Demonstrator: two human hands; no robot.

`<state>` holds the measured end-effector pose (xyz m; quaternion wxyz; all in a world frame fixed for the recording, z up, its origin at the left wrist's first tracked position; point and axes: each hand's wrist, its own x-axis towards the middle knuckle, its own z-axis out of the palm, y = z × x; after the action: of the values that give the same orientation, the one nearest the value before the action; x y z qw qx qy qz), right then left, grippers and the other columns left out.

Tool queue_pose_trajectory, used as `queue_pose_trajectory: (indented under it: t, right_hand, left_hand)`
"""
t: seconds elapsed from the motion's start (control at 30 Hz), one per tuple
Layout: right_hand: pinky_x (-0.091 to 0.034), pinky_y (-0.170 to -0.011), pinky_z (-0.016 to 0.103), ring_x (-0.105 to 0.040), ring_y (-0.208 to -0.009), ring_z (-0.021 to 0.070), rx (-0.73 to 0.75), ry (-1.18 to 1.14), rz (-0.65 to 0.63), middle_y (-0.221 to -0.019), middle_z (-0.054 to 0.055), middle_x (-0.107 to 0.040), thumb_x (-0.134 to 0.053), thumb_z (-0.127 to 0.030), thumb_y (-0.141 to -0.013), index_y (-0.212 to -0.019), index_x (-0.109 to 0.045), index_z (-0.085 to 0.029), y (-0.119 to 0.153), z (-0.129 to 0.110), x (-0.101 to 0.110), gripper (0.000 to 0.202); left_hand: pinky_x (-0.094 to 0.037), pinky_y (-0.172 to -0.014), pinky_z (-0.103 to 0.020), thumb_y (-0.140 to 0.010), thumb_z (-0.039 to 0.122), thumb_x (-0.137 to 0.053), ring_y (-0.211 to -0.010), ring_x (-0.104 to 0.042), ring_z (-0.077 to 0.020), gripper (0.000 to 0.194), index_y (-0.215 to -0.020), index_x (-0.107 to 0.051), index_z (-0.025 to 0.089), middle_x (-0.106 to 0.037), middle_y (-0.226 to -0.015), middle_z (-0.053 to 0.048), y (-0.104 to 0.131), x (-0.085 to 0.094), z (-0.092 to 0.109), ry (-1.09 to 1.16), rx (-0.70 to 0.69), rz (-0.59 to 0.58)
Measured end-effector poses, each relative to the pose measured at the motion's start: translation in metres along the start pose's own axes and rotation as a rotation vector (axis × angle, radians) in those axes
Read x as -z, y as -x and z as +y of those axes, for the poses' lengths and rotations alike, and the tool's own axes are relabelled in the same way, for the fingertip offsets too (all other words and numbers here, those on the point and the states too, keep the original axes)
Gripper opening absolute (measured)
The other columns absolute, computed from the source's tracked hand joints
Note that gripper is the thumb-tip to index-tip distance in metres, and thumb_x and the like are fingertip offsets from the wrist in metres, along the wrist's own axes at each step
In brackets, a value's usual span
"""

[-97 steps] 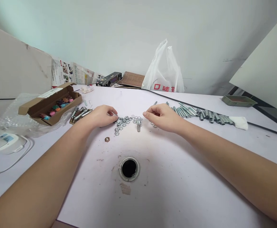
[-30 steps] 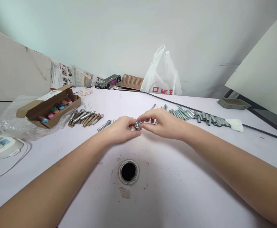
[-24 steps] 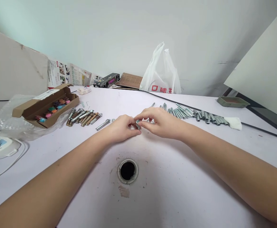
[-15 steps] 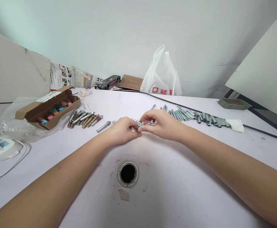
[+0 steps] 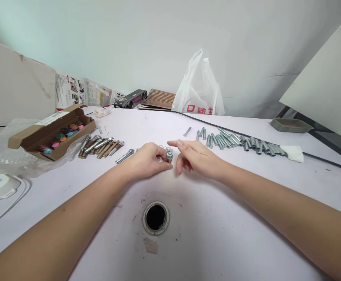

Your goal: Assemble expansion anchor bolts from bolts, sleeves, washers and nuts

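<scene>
White plastic bag (image 5: 199,88) at the far table edge: red printed characters along its lower front, partly legible, beginning with a square "口" form. Printed leaflets (image 5: 79,90) propped against the wall: text too small to read. White label (image 5: 48,119) on the cardboard box flap: illegible.

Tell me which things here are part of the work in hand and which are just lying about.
In use:
left hand gripping the bolt
right hand, open beside it
loose nuts
metal sleeves
assembled anchor bolts

Lying about:
cardboard box
plastic bag
green tray
</scene>
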<state>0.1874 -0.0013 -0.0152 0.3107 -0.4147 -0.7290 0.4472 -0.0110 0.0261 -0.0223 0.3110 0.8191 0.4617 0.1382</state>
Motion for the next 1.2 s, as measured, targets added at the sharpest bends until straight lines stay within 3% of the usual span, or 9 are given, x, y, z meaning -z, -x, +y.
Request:
queue_pose_trajectory:
  t: [0.13,0.2,0.3,0.4,0.5,0.67,0.9,1.07,1.2]
  right_hand:
    - [-0.03,-0.048,0.023,-0.034,-0.039,0.007,0.001,0.002,0.118,-0.035,0.003,-0.035,-0.028,-0.059,-0.096,-0.044,-0.051,-0.012,0.005,-0.001,0.006,0.075]
    - [-0.029,-0.048,0.023,-0.033,-0.038,0.0067,0.041,-0.009,0.191,-0.033,0.003,-0.031,-0.031,-0.057,-0.096,-0.037,-0.044,-0.012,0.006,-0.001,0.01,0.075]
    - [-0.031,-0.049,0.023,-0.036,-0.039,0.007,0.038,-0.038,0.182,-0.037,0.002,-0.04,-0.031,-0.056,-0.097,-0.055,-0.06,-0.011,0.005,0.002,0.007,0.068]
    - [-0.035,-0.055,0.022,-0.041,-0.045,0.0071,0.046,-0.034,0.068,-0.049,0.003,-0.055,-0.027,-0.058,-0.097,-0.083,-0.068,-0.009,0.004,0.003,-0.002,0.065]
    - [-0.036,-0.056,0.022,-0.045,-0.047,0.0078,-0.01,0.058,-0.033,-0.048,0.004,-0.054,-0.022,-0.062,-0.096,-0.072,-0.066,-0.009,0.005,-0.001,-0.002,0.073]
    - [-0.028,-0.046,0.023,-0.032,-0.035,0.0051,-0.021,0.127,0.128,-0.032,0.002,-0.031,-0.021,-0.063,-0.095,-0.039,-0.046,-0.012,0.005,-0.007,0.01,0.081]
    - [-0.034,-0.049,0.022,-0.037,-0.038,0.0068,-0.048,0.018,0.164,-0.036,0.001,-0.038,-0.025,-0.062,-0.095,-0.059,-0.061,-0.011,0.001,0.003,0.005,0.072]
    - [-0.036,-0.054,0.023,-0.041,-0.043,0.0084,-0.036,0.107,0.279,-0.04,0.0,-0.04,-0.026,-0.059,-0.096,-0.072,-0.064,-0.011,-0.002,0.006,0.012,0.066]
    - [-0.032,-0.052,0.024,-0.039,-0.047,0.0082,-0.093,0.493,0.316,-0.048,0.0,-0.045,-0.041,-0.051,-0.092,-0.069,-0.062,-0.014,-0.007,0.01,0.024,0.048]
  left_hand:
    - [-0.032,-0.051,-0.022,-0.072,0.041,-0.065,-0.055,-0.042,-0.0087,0.025,-0.07,-0.064,0.016,-0.051,-0.058,0.004,0.001,0.001,0.001,-0.017,0.005,0.005]
    - [-0.032,-0.049,-0.022,-0.071,0.042,-0.066,-0.054,-0.041,-0.0085,0.028,-0.065,-0.06,0.015,-0.05,-0.057,0.003,0.001,0.002,0.001,-0.022,0.021,-0.001]
    - [-0.031,-0.049,-0.022,-0.071,0.043,-0.066,-0.054,-0.04,-0.0081,0.031,-0.063,-0.056,0.014,-0.049,-0.057,0.003,0.0,0.002,0.0,-0.007,0.015,-0.02]
    - [-0.03,-0.049,-0.022,-0.072,0.042,-0.064,-0.053,-0.038,-0.0075,0.032,-0.062,-0.053,0.014,-0.047,-0.055,0.004,0.0,0.001,-0.001,-0.013,-0.002,-0.005]
    - [-0.029,-0.049,-0.022,-0.073,0.042,-0.064,-0.053,-0.036,-0.0075,0.032,-0.063,-0.051,0.014,-0.043,-0.055,0.004,0.001,0.0,-0.002,-0.014,-0.003,-0.014]
    - [-0.028,-0.048,-0.022,-0.073,0.044,-0.063,-0.054,-0.035,-0.0076,0.035,-0.06,-0.049,0.014,-0.042,-0.055,0.004,0.002,0.0,0.001,-0.037,0.008,-0.025]
    - [-0.031,-0.049,-0.023,-0.072,0.044,-0.064,-0.055,-0.041,-0.0085,0.032,-0.061,-0.055,0.015,-0.051,-0.059,0.003,0.004,0.0,0.004,-0.07,0.001,0.013]
    - [-0.034,-0.052,-0.024,-0.072,0.051,-0.062,-0.056,-0.047,-0.0109,0.036,-0.072,-0.06,0.015,-0.056,-0.063,-0.001,0.009,0.035,-0.001,-0.067,0.141,0.213]
    - [-0.034,-0.053,-0.028,-0.071,0.057,-0.056,-0.057,-0.05,-0.0165,0.041,-0.073,-0.06,0.016,-0.058,-0.063,-0.006,0.017,0.081,-0.035,-0.387,0.496,0.335]
